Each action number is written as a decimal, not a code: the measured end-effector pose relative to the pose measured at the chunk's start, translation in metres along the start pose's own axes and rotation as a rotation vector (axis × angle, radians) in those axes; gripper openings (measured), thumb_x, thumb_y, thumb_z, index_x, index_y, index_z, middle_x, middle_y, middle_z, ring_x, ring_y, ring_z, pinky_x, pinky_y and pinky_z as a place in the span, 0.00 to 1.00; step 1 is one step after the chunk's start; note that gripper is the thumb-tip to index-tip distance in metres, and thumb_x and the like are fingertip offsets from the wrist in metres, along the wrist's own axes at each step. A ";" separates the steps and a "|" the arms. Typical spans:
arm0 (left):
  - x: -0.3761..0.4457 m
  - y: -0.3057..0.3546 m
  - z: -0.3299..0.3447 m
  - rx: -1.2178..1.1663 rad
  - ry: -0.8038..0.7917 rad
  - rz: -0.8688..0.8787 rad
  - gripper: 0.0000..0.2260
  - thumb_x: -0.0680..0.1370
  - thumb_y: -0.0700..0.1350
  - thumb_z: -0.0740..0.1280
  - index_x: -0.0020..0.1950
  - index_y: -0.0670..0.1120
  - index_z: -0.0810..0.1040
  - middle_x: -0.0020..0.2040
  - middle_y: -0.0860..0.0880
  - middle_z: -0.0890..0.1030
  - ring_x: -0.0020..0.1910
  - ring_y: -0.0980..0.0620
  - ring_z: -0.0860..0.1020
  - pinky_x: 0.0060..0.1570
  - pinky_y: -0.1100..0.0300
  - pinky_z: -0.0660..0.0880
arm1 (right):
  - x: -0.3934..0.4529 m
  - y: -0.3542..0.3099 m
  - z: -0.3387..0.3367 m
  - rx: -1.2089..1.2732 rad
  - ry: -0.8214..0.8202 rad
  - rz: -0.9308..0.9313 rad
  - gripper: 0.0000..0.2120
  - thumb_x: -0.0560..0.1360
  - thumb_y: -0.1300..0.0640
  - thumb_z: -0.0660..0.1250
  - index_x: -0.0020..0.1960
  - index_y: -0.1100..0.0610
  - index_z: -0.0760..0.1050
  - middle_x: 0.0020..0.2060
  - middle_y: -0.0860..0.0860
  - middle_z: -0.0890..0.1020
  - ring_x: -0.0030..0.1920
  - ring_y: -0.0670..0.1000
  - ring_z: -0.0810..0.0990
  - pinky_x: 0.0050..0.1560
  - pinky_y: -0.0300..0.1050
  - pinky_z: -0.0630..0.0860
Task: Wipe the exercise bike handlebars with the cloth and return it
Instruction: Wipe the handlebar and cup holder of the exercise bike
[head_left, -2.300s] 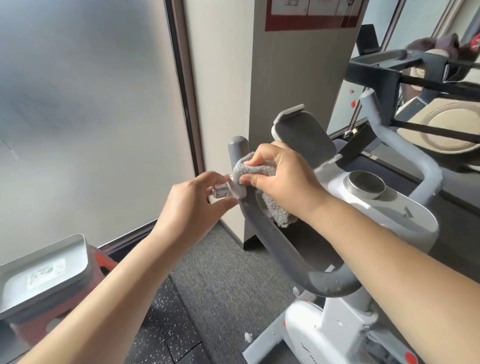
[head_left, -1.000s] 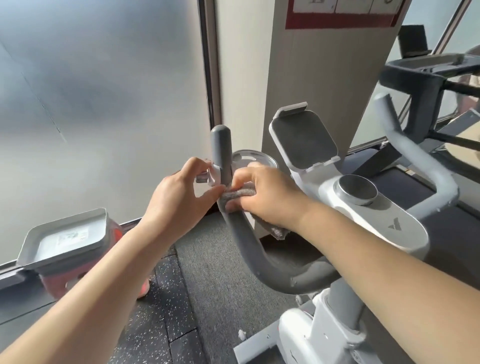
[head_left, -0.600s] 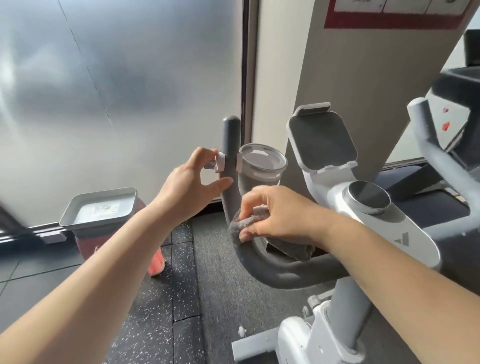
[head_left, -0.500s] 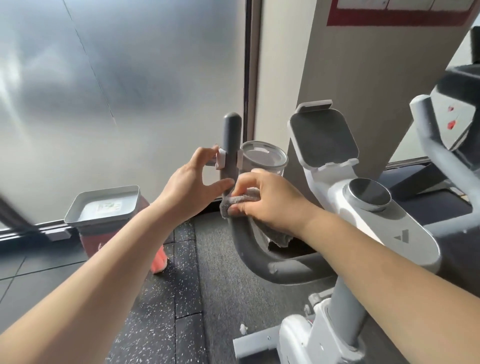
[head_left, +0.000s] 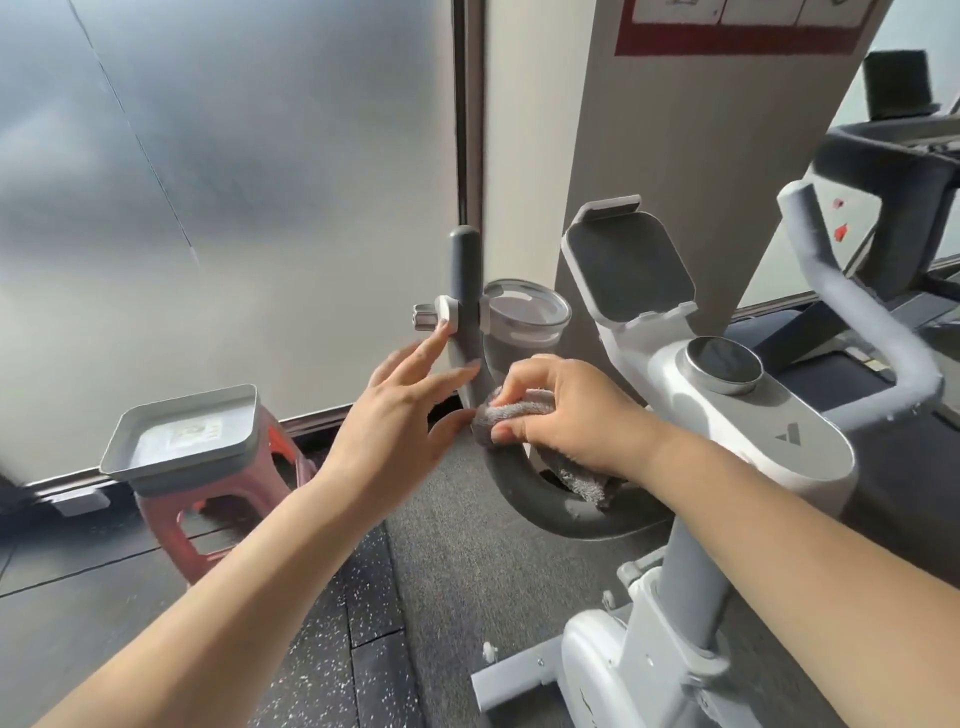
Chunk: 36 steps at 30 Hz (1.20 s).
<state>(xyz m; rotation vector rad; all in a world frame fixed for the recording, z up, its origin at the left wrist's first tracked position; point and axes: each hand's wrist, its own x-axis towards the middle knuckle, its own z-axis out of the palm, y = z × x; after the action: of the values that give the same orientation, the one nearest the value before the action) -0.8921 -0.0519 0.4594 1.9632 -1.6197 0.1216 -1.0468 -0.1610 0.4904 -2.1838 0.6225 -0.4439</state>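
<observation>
The exercise bike's grey left handlebar (head_left: 464, 270) rises upright, then curves down and right toward the white console (head_left: 748, 415). My right hand (head_left: 561, 410) grips a grey cloth (head_left: 506, 413) wrapped around the bar at its bend, with a cloth end hanging below my wrist. My left hand (head_left: 400, 415) hovers just left of the bar with fingers spread and straight. Its fingertips lie near the white clamp knob (head_left: 434, 317). The right handlebar (head_left: 852, 322) is pale grey and stands free.
A grey tray (head_left: 176, 436) sits on a red stool (head_left: 208, 514) at the left by the frosted glass wall. A cup holder (head_left: 524, 317) and phone cradle (head_left: 628, 270) are mounted by the console. Another machine (head_left: 904, 156) stands at the far right.
My left hand let go of the clamp knob and opened, dropping slightly. My right hand slid the cloth down the bar toward the bend.
</observation>
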 end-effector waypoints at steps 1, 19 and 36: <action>-0.001 0.000 -0.001 0.028 0.006 0.030 0.19 0.75 0.49 0.68 0.66 0.55 0.73 0.74 0.53 0.63 0.71 0.47 0.62 0.66 0.55 0.62 | -0.004 -0.003 -0.003 -0.010 -0.051 0.018 0.12 0.63 0.56 0.79 0.34 0.44 0.77 0.40 0.39 0.80 0.49 0.41 0.81 0.62 0.45 0.73; -0.003 0.016 -0.001 0.036 -0.106 0.012 0.17 0.76 0.49 0.66 0.65 0.57 0.73 0.72 0.57 0.65 0.70 0.53 0.65 0.67 0.58 0.63 | -0.053 0.001 -0.017 -0.232 -0.262 -0.006 0.12 0.64 0.56 0.78 0.36 0.39 0.79 0.42 0.41 0.76 0.46 0.41 0.78 0.57 0.42 0.74; -0.019 0.049 -0.001 0.027 -0.101 -0.176 0.21 0.77 0.50 0.64 0.70 0.55 0.68 0.73 0.60 0.62 0.69 0.56 0.66 0.64 0.62 0.62 | -0.069 0.023 -0.045 -0.281 -0.291 -0.103 0.10 0.65 0.55 0.77 0.45 0.44 0.83 0.41 0.37 0.76 0.46 0.40 0.76 0.54 0.42 0.73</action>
<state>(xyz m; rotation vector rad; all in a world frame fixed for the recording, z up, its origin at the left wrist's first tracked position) -0.9422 -0.0391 0.4708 2.1527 -1.5050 -0.0252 -1.1322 -0.1621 0.4931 -2.4938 0.4334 -0.0878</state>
